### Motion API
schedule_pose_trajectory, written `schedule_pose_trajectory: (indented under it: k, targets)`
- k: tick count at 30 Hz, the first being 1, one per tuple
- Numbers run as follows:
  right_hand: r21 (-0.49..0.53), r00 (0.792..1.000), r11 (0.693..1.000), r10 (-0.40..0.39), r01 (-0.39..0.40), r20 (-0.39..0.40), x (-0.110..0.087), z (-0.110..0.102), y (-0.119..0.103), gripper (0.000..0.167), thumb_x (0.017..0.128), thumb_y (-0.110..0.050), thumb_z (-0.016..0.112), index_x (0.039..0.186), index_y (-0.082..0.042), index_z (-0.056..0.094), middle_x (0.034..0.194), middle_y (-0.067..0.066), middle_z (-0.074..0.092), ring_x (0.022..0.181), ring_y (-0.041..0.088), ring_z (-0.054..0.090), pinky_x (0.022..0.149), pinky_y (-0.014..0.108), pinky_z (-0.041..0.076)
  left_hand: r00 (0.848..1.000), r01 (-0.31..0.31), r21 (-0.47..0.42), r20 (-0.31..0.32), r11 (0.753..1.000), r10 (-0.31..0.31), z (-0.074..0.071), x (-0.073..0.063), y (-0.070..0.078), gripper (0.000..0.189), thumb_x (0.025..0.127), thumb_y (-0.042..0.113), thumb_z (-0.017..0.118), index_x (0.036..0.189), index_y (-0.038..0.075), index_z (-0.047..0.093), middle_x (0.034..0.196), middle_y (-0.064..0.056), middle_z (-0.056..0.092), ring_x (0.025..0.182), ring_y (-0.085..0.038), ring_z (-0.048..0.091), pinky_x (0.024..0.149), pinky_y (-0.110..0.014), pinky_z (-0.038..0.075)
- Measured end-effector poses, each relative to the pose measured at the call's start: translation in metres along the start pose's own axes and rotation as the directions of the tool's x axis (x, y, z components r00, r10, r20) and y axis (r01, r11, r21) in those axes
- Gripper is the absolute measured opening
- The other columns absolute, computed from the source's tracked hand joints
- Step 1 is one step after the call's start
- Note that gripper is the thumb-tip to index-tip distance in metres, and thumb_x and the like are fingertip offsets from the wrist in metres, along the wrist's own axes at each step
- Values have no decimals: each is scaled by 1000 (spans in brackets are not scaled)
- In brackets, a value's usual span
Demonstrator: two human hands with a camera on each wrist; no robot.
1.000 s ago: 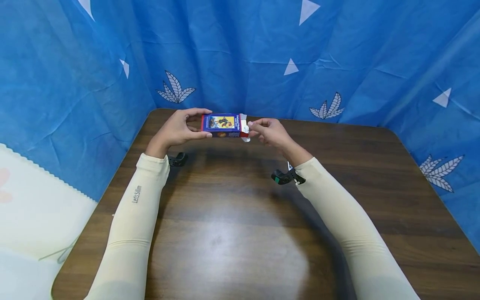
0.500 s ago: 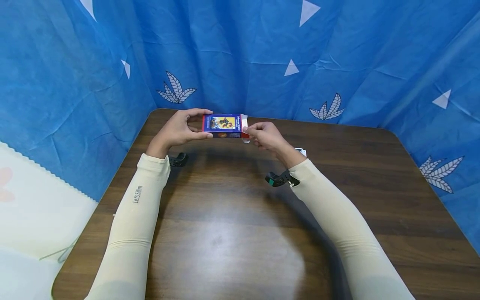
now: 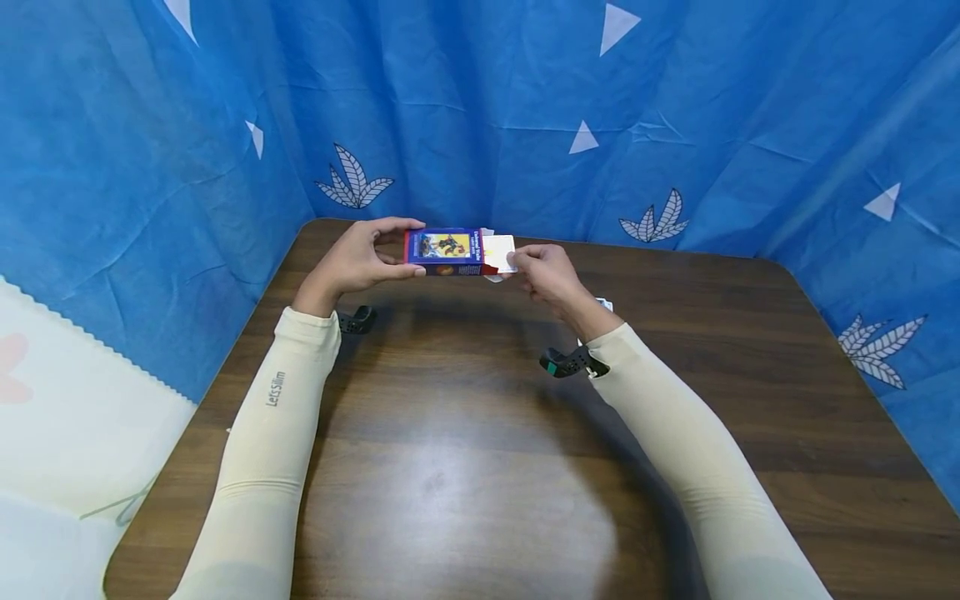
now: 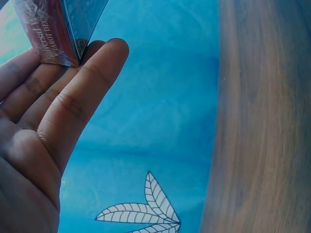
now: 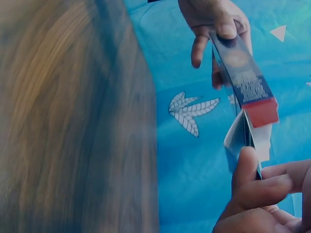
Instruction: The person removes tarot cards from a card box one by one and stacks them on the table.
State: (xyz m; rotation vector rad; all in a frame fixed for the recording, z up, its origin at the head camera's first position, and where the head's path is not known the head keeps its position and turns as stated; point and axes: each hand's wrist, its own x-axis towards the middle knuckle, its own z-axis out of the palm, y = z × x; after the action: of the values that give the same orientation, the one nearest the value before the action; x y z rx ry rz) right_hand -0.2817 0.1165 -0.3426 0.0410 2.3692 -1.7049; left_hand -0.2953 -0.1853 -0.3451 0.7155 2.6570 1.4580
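Card box (image 3: 448, 251) between both hands' grips

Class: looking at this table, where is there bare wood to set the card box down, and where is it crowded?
Bare table lies between the two sleeves, near the front edge, and on the right side towards the curtain. It is crowded at the back, where the left hand and right hand hold the box.

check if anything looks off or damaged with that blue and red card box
Nothing looks damaged. The blue and red card box is held level above the brown wooden table by the left hand. Its end flap is open, and the right hand pinches a white card sticking partly out of that end.
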Motion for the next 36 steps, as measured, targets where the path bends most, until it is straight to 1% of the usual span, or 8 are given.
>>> schedule_pose_trajectory:
  k: [7, 10, 15, 19, 23, 29, 32, 36]
  targets:
    - [14, 1000, 1000, -12, 12, -5, -1, -8, 9, 33, 103, -31, 52, 123, -6, 61, 76, 1, 69, 46, 10, 37, 41, 23, 27, 1000, -11, -3, 3, 1000, 11, 1, 2, -3, 70, 75, 34, 86, 137, 17, 57, 136, -7, 55, 116, -24, 59, 85, -32, 60]
    - [28, 1000, 1000, 1, -1, 11, -2, -9, 11, 35, 100, -33, 56, 124, -8, 60, 80, 0, 70, 48, 11, 37, 41, 23, 26, 1000, -5, -2, 1, 1000, 5, 0, 2, -3, 71, 76, 34, 86, 137, 17, 57, 138, -7, 55, 116, -24, 59, 86, -34, 60]
    - [64, 1000, 998, 12, -14, 26, -3, -9, 10, 34, 95, -32, 66, 120, -10, 62, 91, 3, 70, 49, 11, 37, 41, 22, 26, 1000, 5, 0, 1, 1000, -5, 0, 1, -3, 72, 75, 35, 86, 138, 16, 56, 138, -7, 54, 116, -24, 59, 89, -39, 59]
    - [90, 997, 995, -37, 43, -68, -4, -10, 10, 32, 94, -29, 68, 116, -6, 65, 89, 4, 70, 49, 9, 39, 41, 21, 29, 1000, 1, 5, 4, 1000, -1, 1, 2, -3, 73, 76, 36, 85, 139, 14, 56, 138, -8, 54, 116, -25, 59, 90, -41, 58]
    - [98, 979, 990, -84, 104, -183, -4, -10, 13, 31, 96, -28, 65, 116, -4, 66, 90, 3, 66, 49, 9, 42, 42, 20, 34, 1000, -2, 4, 7, 1000, 2, 1, 2, -4, 72, 76, 36, 85, 138, 15, 56, 138, -8, 55, 116, -25, 59, 89, -40, 58]
    - [165, 961, 976, -96, 142, -258, -2, -13, 18, 33, 98, -26, 62, 121, -3, 63, 89, 0, 63, 50, 8, 44, 44, 18, 37, 1000, -10, -1, 10, 1000, 10, 1, 3, -4, 71, 75, 35, 86, 138, 16, 57, 136, -7, 55, 116, -24, 59, 87, -35, 59]
    - [197, 945, 963, -120, 186, -304, 0, -14, 20, 34, 98, -23, 61, 124, -1, 62, 82, -3, 64, 52, 7, 45, 45, 18, 36, 1000, -9, -1, 10, 1000, 9, 1, 3, -5, 71, 75, 35, 86, 138, 17, 57, 136, -7, 55, 116, -25, 59, 87, -35, 59]
    - [185, 916, 956, -148, 230, -373, 3, -18, 23, 34, 100, -20, 59, 127, -1, 61, 85, -4, 64, 59, 6, 46, 48, 17, 37, 1000, -7, -7, 13, 1000, 7, 1, 3, -5, 71, 76, 35, 86, 138, 17, 56, 137, -7, 55, 116, -25, 59, 87, -35, 59]
